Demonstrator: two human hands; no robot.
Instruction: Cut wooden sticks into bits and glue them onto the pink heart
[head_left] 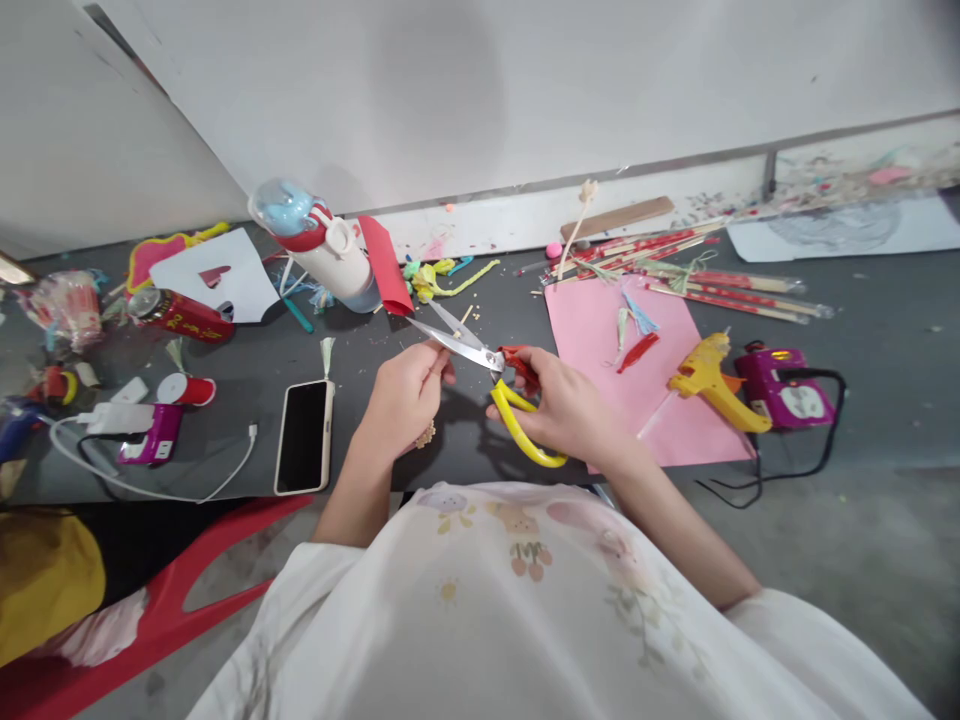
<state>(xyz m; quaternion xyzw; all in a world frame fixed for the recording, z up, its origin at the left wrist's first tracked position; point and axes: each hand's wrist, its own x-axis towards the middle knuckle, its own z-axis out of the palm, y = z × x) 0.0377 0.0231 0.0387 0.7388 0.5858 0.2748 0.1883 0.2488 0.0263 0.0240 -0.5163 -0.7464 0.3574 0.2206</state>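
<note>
My right hand (566, 408) grips a pair of scissors (480, 362) by their yellow and red handles, blades parted and pointing left toward a red paper strip (385, 265). My left hand (405, 398) is closed in a pinch just below the blades, holding something small and pale at its lower edge that I cannot make out. Both hands hover over the dark table (450, 450) in front of my chest.
A phone (304, 436) lies left of my left hand, with a white cable and purple charger (150, 440). A bottle (322, 245) lies on its side behind. Pink paper (600, 340), a yellow glue gun (709, 380) and a purple one (784, 390) sit right.
</note>
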